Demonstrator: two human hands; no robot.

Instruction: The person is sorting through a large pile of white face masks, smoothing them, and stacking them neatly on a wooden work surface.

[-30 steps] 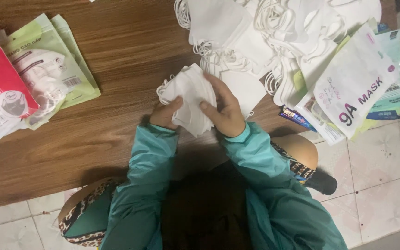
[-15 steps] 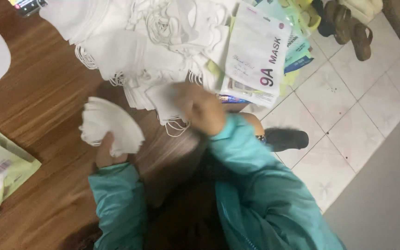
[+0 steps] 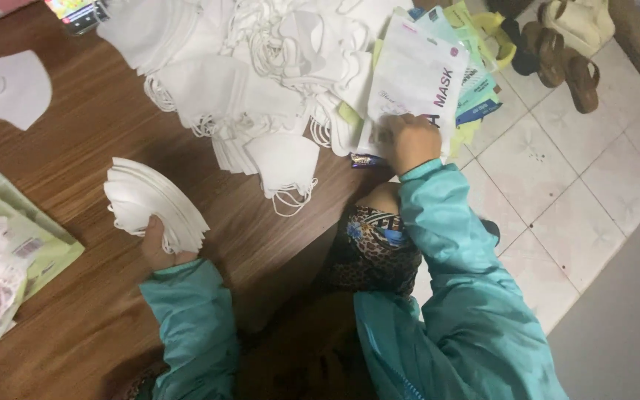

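The left hand (image 3: 158,248) is closed around a stack of masks (image 3: 153,204), thumb over the near edge and the other fingers hidden beneath, so the white stack fans out above the knuckles and rests on the wooden table (image 3: 75,133). The right hand (image 3: 409,141) lies well apart, fingers bent and pressed onto a white pouch (image 3: 412,78); whether they pinch its lower edge or only rest on it cannot be told. Judging from this, the pouch is best taken by a corner and slid clear of the green and blue pouches (image 3: 475,89) fanned beneath it, while the left hand squeezes the stack evenly so the thin layers do not splay. The masks look soft and matte, folded flat into curved, shell-like shapes with thin elastic loops trailing from their ends. Between the two hands a single mask (image 3: 284,164) lies loose, loops dangling toward the sleeves (image 3: 453,281), which are teal and slightly glossy. Beyond it a large pile of masks (image 3: 246,59) spreads, tangled with cords. Left of the left hand lie pale green packets (image 3: 16,230), smooth and shiny, and farther up one flat mask (image 3: 5,89). Right of the right hand, pale floor tiles (image 3: 557,185) carry brown sandals (image 3: 561,63).
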